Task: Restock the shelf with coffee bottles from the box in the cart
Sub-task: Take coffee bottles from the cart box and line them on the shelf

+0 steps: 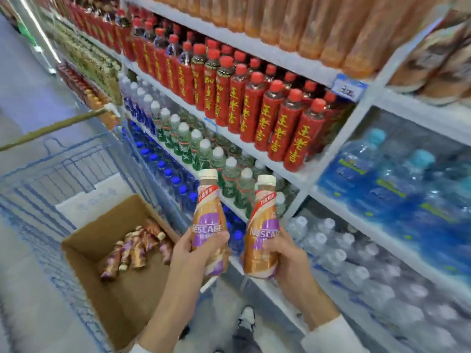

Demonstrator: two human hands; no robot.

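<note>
Fingers [221, 236] gripping coffee bottles [209, 215], box [127, 301] left, red bottles [270, 118] filling shelf [355, 123]

A white shelving unit [354, 131] ran along the right side of the aisle. Its top board carried orange bottles [305, 21]. Below them stood rows of red-labelled bottles [270, 118] with red caps, then green-labelled bottles [197, 146] with white caps, then blue-capped bottles [168, 171]. The bay to the right held wrapped packs of water [382, 192]. A blue price tag [348, 87] hung on a board edge. The floor [23, 80] was pale grey and glossy under bright light.
</note>
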